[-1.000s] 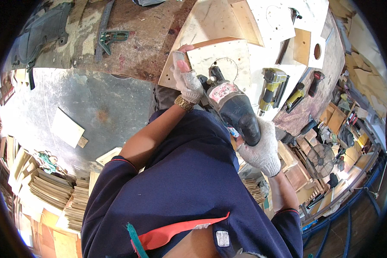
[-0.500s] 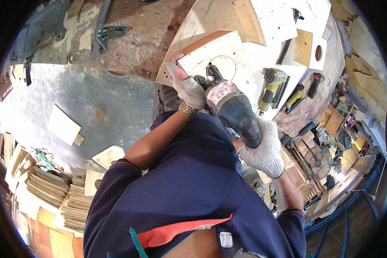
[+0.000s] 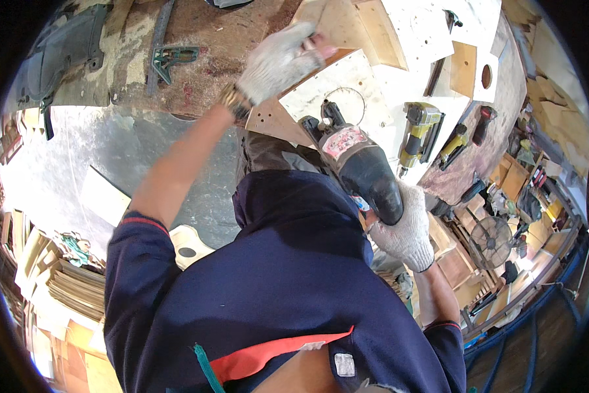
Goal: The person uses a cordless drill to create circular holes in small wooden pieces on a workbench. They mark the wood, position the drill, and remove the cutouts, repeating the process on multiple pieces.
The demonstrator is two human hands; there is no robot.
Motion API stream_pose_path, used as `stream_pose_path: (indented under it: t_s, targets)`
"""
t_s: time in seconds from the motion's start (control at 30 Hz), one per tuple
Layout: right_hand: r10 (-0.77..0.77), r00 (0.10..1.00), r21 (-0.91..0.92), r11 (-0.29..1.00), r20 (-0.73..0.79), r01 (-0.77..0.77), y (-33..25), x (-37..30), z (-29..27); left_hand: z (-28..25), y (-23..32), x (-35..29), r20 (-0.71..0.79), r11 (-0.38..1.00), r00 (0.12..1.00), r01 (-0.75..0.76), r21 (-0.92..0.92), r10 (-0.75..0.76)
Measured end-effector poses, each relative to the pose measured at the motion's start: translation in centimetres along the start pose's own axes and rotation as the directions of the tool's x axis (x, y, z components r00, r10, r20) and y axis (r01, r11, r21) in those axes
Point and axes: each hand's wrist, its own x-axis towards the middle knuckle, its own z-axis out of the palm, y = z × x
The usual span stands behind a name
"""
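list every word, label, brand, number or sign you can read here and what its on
None can be read with certainty.
Pink-and-white label on the power tool: its marks are too blurred to read.
White patch on the navy shirt: no lettering can be made out.
Larger yellow-and-black tool: any markings are too small to read.

Left hand blurred; right hand partly hidden behind power tool.
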Motion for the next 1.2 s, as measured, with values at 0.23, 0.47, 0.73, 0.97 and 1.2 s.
stream_pose_path:
  t_s: [0.23, 0.47, 0.73, 0.97, 1.2]
  targets:
    - [-0.019, 0.992, -0.085, 0.996, -0.123, 0.008, 1.3, -1.2, 1.6, 5.2, 1.2, 4.7, 0.077, 0.970, 0.968, -0.239, -0.035, 0.241]
    - [-0.081, 0.997, -0.083, 0.993, 0.002, 0.081, 0.2, 0.2, 0.3, 4.8, 0.4, 3.1, -0.013, 0.992, 0.994, -0.107, -0.063, 0.106]
    - [-0.035, 0.996, -0.009, 0.999, 0.078, 0.035, -1.0, 1.2, -0.5, 4.9, 0.1, 3.1, -0.040, 0.989, 0.991, -0.129, -0.078, 0.126]
    - [-0.057, 0.998, -0.027, 0.998, -0.025, 0.056, -1.1, 0.5, 0.5, 4.6, 0.5, 2.8, -0.034, 0.993, 0.994, -0.102, -0.064, 0.100]
    - [-0.027, 1.000, -0.017, 0.999, 0.001, 0.027, -1.0, 0.5, 0.4, 4.7, 0.3, 2.0, -0.086, 0.993, 0.992, -0.102, -0.058, 0.097]
